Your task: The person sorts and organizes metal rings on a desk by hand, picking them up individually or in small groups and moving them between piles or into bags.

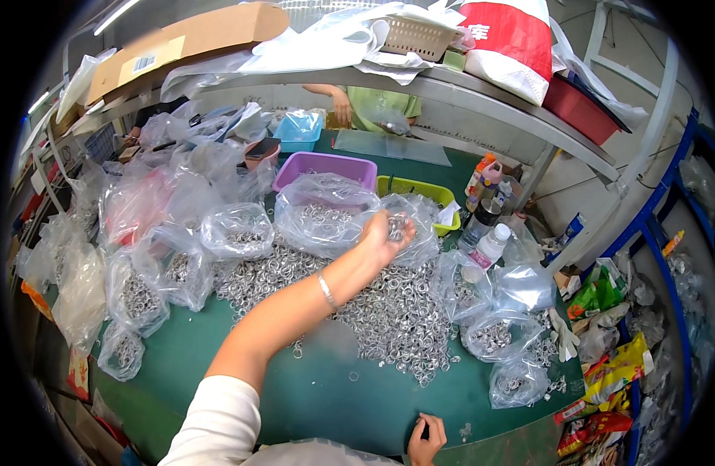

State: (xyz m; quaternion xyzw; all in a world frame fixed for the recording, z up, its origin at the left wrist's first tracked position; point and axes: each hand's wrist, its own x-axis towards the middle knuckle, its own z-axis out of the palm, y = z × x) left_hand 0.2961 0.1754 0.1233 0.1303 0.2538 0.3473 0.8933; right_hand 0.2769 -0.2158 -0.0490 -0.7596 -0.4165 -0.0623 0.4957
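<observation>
My left hand (382,235) is raised over the middle of the table, palm up with the fingers curled round a small handful of metal rings (397,226). It is beside a large clear plastic bag (295,233) with more rings in it. Below my left forearm spreads a wide heap of loose silvery rings (400,318). My right hand (426,440) is low at the near edge of the table, its fingers curled in. Whatever it may hold is hidden.
Clear bags of rings (136,295) line the left, and more bags (493,338) lie at the right. Purple (361,167) and lime-green bins (451,194) stand behind the heap. A white bottle (491,247) is at the right. A shelf (520,116) spans the back; another person (373,109) sits beyond.
</observation>
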